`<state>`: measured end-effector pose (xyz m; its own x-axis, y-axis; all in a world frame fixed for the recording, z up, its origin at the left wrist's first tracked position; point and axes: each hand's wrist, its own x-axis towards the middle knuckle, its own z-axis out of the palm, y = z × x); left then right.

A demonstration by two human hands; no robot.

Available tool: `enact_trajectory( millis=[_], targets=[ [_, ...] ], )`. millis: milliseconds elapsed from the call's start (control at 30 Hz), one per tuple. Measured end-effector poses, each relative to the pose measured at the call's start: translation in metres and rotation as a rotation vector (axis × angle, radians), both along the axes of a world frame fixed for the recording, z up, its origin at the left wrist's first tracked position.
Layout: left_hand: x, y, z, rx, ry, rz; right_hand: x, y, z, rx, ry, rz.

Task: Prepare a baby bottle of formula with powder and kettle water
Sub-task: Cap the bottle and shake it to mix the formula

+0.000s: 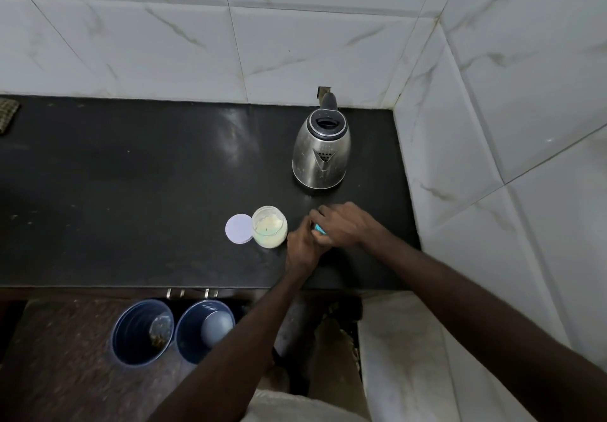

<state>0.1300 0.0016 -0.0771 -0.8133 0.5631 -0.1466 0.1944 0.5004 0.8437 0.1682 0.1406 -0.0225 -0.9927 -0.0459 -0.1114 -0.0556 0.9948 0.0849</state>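
On the black counter (131,191) stands an open jar of pale formula powder (269,226), with its round white lid (239,228) lying flat against its left side. A steel electric kettle (321,150) stands behind, near the wall corner. My left hand (303,247) and my right hand (345,224) are closed together around a small object just right of the jar. Only a teal part of it (319,228) shows between my fingers; it looks like the baby bottle's top, the rest is hidden.
Tiled walls close off the back and the right side. Below the counter's front edge two dark blue buckets (143,331) (203,329) stand on the floor. A woven item (8,114) lies at the far left edge.
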Motion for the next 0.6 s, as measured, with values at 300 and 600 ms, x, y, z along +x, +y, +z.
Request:
enact_trajectory(
  millis=[300, 600],
  targets=[
    [0.002, 0.002, 0.010, -0.065, -0.100, 0.100, 0.003, -0.033, -0.025, -0.043, 0.247, -0.449],
    [0.002, 0.007, -0.004, -0.045, -0.012, 0.034, -0.003, 0.009, -0.038, 0.051, 0.460, 0.137]
  ],
)
